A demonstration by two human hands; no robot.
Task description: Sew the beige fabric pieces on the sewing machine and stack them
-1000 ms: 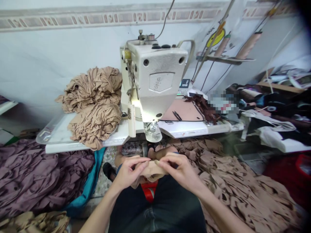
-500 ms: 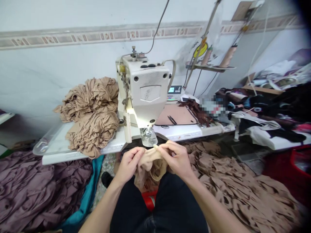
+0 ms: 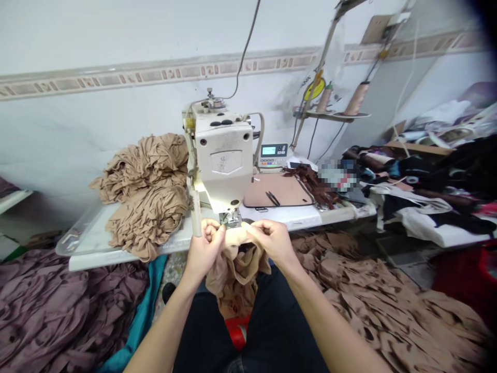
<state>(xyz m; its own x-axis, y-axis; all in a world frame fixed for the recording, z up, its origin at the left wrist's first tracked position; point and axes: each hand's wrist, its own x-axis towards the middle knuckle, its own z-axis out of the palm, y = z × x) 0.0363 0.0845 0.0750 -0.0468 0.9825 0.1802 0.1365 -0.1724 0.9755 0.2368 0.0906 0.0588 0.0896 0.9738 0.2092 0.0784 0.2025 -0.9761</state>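
My left hand (image 3: 205, 247) and my right hand (image 3: 271, 240) both pinch the top edge of a tan fabric piece (image 3: 235, 267), stretched between them. The piece hangs down over my lap. Both hands sit right at the front of the white sewing machine (image 3: 221, 155), just below its presser foot (image 3: 230, 218). The fingers of each hand are closed on the cloth.
A heap of tan fabric (image 3: 147, 191) lies on the white table (image 3: 116, 243) left of the machine. More tan pieces (image 3: 368, 290) cover the floor at right, purple fabric (image 3: 50, 305) at left. Thread cones (image 3: 355, 98), a control panel (image 3: 274, 153) and scissors (image 3: 273, 197) stand behind.
Both hands lifted the tan piece from my lap up and forward to the machine's presser foot. The view tilted upward.
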